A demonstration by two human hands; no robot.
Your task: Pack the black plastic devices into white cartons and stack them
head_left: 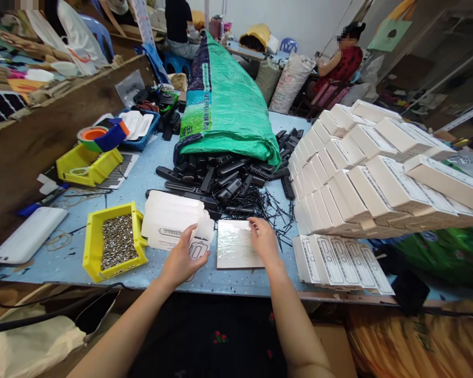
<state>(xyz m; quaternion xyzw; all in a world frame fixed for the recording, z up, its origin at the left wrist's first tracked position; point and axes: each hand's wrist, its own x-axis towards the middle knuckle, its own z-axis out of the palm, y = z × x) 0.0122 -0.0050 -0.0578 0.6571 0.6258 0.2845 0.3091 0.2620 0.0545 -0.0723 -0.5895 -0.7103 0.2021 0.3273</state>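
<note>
Head view: left hand point(187, 258) is gripping the edge of the card stack point(171, 220), thumb and fingers narrow. Right hand point(263, 241) is touching the board point(239, 245), fingers bent together. Yellow bin point(116, 240) is sitting at the card stack's 9 o'clock, white boxes point(341, 262) at the board's 3 o'clock.

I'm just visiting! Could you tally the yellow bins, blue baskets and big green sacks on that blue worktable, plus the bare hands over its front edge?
Yellow bins: 2
Blue basket: 1
Big green sack: 1
Bare hands, left and right: 2
Total: 6
</note>
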